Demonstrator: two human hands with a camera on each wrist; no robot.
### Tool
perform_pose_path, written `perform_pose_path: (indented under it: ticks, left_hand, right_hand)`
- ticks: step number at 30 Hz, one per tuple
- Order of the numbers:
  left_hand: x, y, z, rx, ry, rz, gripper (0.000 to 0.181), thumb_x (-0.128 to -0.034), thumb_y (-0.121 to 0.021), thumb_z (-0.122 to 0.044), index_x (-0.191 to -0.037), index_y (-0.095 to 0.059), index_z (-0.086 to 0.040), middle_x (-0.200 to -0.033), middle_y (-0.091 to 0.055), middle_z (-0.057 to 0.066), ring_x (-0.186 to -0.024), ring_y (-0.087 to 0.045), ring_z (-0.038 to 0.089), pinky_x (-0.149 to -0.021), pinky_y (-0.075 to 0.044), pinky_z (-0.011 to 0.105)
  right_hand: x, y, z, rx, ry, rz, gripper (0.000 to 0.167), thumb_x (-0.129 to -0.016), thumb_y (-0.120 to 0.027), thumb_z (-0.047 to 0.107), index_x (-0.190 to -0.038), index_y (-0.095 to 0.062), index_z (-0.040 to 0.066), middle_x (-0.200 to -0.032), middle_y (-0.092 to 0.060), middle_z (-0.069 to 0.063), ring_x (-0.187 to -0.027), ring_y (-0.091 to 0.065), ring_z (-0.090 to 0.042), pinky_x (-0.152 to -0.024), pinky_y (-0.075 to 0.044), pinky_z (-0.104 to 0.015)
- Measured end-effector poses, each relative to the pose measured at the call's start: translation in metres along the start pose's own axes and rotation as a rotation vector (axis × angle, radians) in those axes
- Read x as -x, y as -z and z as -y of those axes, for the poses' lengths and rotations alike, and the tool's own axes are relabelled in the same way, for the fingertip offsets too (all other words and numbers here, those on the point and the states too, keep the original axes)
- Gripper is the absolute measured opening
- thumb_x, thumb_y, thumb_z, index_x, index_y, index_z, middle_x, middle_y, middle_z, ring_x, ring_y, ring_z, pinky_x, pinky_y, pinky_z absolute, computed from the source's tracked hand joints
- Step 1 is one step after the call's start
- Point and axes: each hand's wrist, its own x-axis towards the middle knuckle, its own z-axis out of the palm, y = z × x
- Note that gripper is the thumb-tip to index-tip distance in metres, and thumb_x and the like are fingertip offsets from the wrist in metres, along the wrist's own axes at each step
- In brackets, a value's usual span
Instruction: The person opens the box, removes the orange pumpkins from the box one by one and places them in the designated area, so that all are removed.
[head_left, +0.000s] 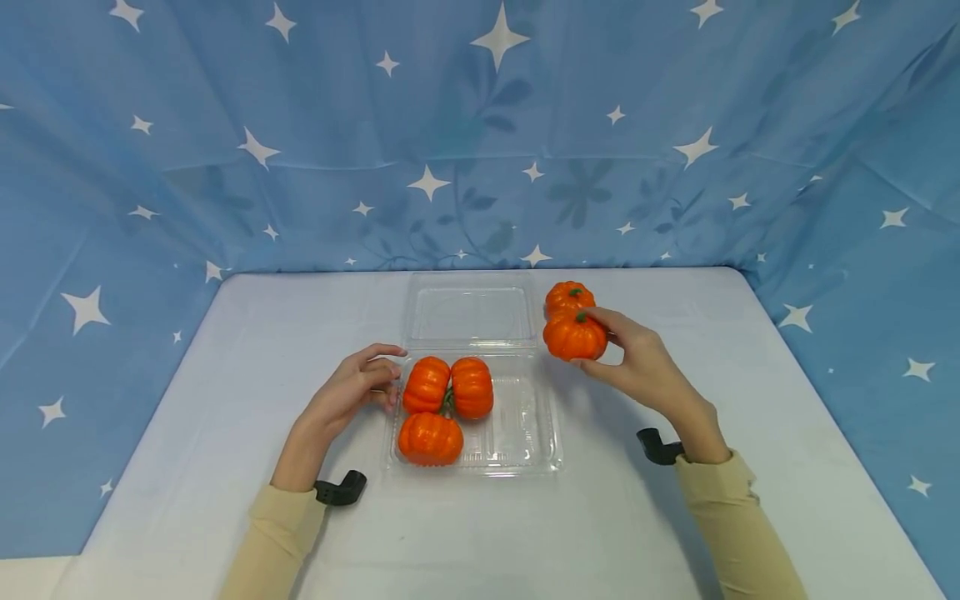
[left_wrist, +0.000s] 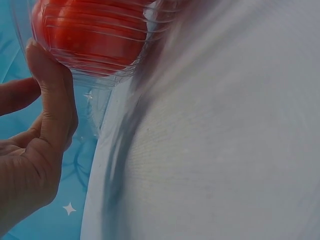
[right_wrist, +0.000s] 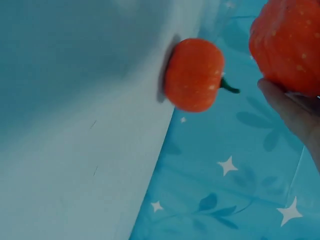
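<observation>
- A glossy orange, ribbed, round pumpkin with a green stem appears raised, pinched between the right hand's thumb and fingers.
- A second orange, ribbed pumpkin rests behind it on the white desk.
- To the left, a clear plastic container lies open, three orange pumpkins in its left part.
- The left hand, fingers loosely spread, touches its left wall.
- This looks like a carry; the next move seems to call for lowering into the container's bare right part.

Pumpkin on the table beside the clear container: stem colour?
Dark green; that pumpkin shows its stem best in the right wrist view.
</observation>
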Motion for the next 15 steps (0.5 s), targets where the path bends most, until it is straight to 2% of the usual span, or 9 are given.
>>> perform_pose_path:
  ticks: [5, 10, 15]
  left_hand:
    - [0.001, 0.001, -0.002, -0.005, -0.002, -0.006, 0.041, -0.1040, -0.050, -0.007, -0.143, -0.045, 0.004, -0.082, -0.061, 0.005, -0.065, -0.059, 0.016, -0.063, -0.058, 0.028]
    - [0.000, 0.001, -0.001, -0.004, 0.004, -0.010, 0.041, -0.1036, -0.049, -0.005, -0.143, -0.045, 0.004, -0.081, -0.062, 0.005, -0.065, -0.058, 0.016, -0.062, -0.057, 0.028]
    - [-0.002, 0.001, 0.003, -0.008, -0.005, 0.000, 0.042, -0.1032, -0.049, -0.005, -0.144, -0.044, 0.005, -0.081, -0.062, 0.005, -0.064, -0.058, 0.016, -0.061, -0.057, 0.028]
  right_hand:
    - [-0.004, -0.006, -0.008, 0.131, -0.039, 0.073, 0.070, -0.086, -0.081, 0.008, -0.143, -0.047, -0.013, -0.145, -0.052, -0.031, -0.131, -0.054, -0.047, -0.105, -0.049, -0.060]
    - [-0.005, -0.011, -0.012, 0.132, -0.084, 0.124, 0.070, -0.087, -0.079, 0.007, -0.143, -0.043, -0.014, -0.145, -0.050, -0.032, -0.130, -0.053, -0.048, -0.105, -0.048, -0.060]
    - [-0.005, -0.019, -0.017, 0.125, -0.107, 0.132, 0.069, -0.087, -0.079, 0.006, -0.143, -0.043, -0.013, -0.144, -0.050, -0.032, -0.128, -0.055, -0.047, -0.104, -0.049, -0.060]
